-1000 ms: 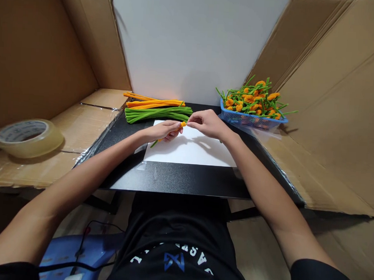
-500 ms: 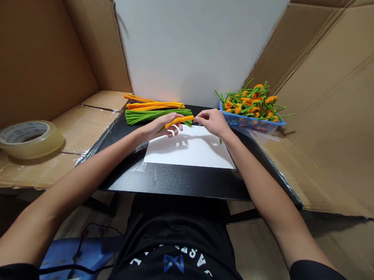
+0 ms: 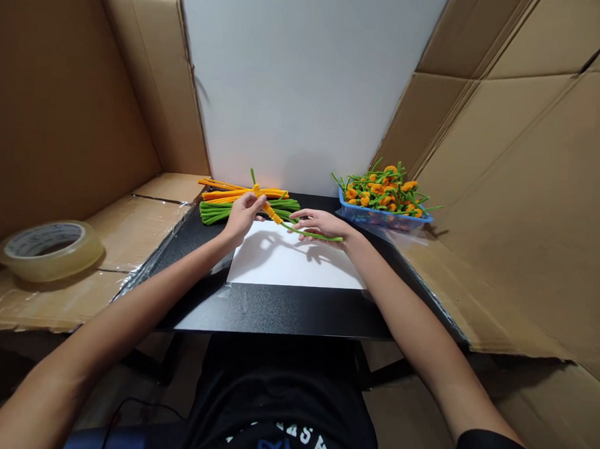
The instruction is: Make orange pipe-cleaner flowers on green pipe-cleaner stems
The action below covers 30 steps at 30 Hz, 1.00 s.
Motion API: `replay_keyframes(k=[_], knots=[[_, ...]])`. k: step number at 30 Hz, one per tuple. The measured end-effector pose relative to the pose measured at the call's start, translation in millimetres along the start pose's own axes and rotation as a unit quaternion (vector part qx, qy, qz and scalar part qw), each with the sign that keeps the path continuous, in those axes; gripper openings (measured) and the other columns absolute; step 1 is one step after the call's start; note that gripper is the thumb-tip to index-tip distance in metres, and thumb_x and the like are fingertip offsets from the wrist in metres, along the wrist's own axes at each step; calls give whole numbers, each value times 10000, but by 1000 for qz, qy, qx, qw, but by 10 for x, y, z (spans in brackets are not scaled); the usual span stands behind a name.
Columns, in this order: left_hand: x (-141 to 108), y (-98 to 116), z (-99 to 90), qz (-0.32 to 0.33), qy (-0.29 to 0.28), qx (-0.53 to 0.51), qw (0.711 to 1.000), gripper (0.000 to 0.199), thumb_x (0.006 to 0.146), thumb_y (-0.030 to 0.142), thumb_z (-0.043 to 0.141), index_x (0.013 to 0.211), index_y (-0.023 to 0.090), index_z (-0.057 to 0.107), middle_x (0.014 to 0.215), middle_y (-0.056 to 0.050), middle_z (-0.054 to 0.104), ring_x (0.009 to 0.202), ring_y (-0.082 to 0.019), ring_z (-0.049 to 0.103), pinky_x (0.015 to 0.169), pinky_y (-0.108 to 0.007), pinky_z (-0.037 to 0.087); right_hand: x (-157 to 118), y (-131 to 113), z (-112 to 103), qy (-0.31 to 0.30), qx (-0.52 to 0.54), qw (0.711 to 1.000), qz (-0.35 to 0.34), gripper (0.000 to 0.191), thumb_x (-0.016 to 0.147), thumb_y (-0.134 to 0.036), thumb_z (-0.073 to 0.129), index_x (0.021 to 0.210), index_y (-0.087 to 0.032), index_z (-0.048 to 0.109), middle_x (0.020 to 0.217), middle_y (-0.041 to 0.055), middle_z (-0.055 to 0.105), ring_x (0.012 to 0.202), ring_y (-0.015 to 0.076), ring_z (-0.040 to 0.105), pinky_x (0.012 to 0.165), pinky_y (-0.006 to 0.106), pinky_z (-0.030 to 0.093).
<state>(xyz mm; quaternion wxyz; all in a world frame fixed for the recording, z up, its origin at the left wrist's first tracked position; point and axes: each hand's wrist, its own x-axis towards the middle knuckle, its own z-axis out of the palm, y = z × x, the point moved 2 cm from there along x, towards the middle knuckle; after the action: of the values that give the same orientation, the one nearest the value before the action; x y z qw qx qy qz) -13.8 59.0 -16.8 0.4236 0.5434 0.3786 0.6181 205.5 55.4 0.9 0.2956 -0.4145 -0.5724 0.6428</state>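
Observation:
My left hand [image 3: 245, 213] is closed, thumb and fingers pinching an orange pipe cleaner [image 3: 270, 211] wound in a coil around a green pipe cleaner [image 3: 309, 233]. A short green end sticks up above the coil, while the longer green length slants down to the right. That length passes across my right hand [image 3: 323, 226], whose fingers are stretched out and loosely apart beside it. Both hands are above a white sheet [image 3: 292, 268] on the black table. Just behind my left hand lie bundles of orange pipe cleaners [image 3: 220, 195] and green pipe cleaners [image 3: 215, 212].
A blue basket [image 3: 385, 218] at the back right holds several orange-and-green pipe cleaner flowers [image 3: 385, 189]. On the cardboard ledge to the left lies a roll of clear tape [image 3: 50, 250]. Cardboard walls flank the black table [image 3: 285, 311], with a pale panel [image 3: 307, 84] behind.
The orange coil has turned from slanting up rightward to slanting down rightward. My left hand now pinches its upper part; my right hand's pinch has opened along the green length. The view has shifted slightly.

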Motion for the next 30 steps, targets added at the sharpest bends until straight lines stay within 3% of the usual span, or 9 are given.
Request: replay_keyframes(k=[2, 5, 9, 13, 15, 17, 19, 22, 30], knots=[[31, -37, -59, -24, 40, 13, 999, 320, 850, 398, 710, 800, 176, 486, 738, -4, 629, 661, -127, 657, 550, -216, 517, 10, -14, -32, 34, 62, 997, -34, 277, 778, -9, 615, 1008, -150, 675, 1034, 113, 757, 821, 156, 731, 642, 214, 578], [71, -101, -134, -44, 60, 54, 996, 305, 853, 385, 698, 820, 175, 480, 688, 29, 571, 586, -112, 632, 520, -203, 502, 49, -14, -30, 65, 159, 979, -109, 348, 705, 45, 557, 959, -171, 657, 1039, 92, 753, 962, 157, 724, 841, 241, 587], [56, -144, -138, -24, 17, 162, 986, 211, 857, 354, 640, 893, 161, 561, 712, 21, 561, 560, -104, 586, 497, -190, 455, 135, 30, 51, 113, 165, 962, -186, 274, 724, -82, 653, 974, -192, 640, 921, 57, 745, 883, 150, 710, 834, 255, 569], [-86, -46, -25, 61, -39, 359, 931, 136, 894, 255, 513, 963, 182, 605, 722, -3, 602, 630, -152, 591, 586, -234, 435, 138, 76, 171, 208, -48, 941, -262, 238, 781, -331, 701, 947, -169, 647, 750, 30, 686, 649, 147, 621, 659, 270, 514], [-171, 23, 45, 107, -57, 471, 874, 134, 896, 223, 487, 966, 190, 597, 744, -25, 630, 692, -188, 614, 637, -262, 421, 64, 67, 243, 269, -214, 888, -306, 288, 857, -335, 601, 1081, -166, 664, 730, 22, 673, 648, 163, 612, 663, 276, 483], [-228, 67, 94, 126, -72, 548, 824, 127, 894, 222, 491, 981, 195, 580, 789, -54, 662, 749, -223, 642, 659, -281, 407, -32, 41, 317, 309, -374, 810, -329, 370, 902, -252, 503, 1235, -192, 653, 807, 40, 704, 718, 183, 637, 718, 281, 463], [-245, 84, 106, 127, -79, 582, 799, 129, 900, 232, 487, 997, 197, 564, 820, -73, 684, 778, -248, 661, 663, -294, 399, -108, 16, 367, 322, -486, 747, -320, 431, 907, -188, 459, 1288, -220, 660, 909, 64, 732, 792, 200, 654, 744, 281, 442], [-215, 75, 68, 128, -81, 587, 795, 126, 916, 234, 456, 995, 201, 549, 814, -76, 698, 772, -257, 672, 672, -303, 401, -156, -8, 379, 325, -565, 705, -278, 426, 915, -187, 463, 1268, -239, 696, 972, 83, 742, 847, 218, 661, 722, 281, 421], [-169, 34, 2, 162, -129, 557, 804, 102, 903, 224, 441, 968, 213, 519, 823, -73, 700, 770, -255, 672, 689, -305, 409, -144, -23, 407, 298, -641, 668, -234, 380, 945, -200, 481, 1255, -254, 696, 986, 89, 724, 873, 223, 656, 684, 297, 381]])
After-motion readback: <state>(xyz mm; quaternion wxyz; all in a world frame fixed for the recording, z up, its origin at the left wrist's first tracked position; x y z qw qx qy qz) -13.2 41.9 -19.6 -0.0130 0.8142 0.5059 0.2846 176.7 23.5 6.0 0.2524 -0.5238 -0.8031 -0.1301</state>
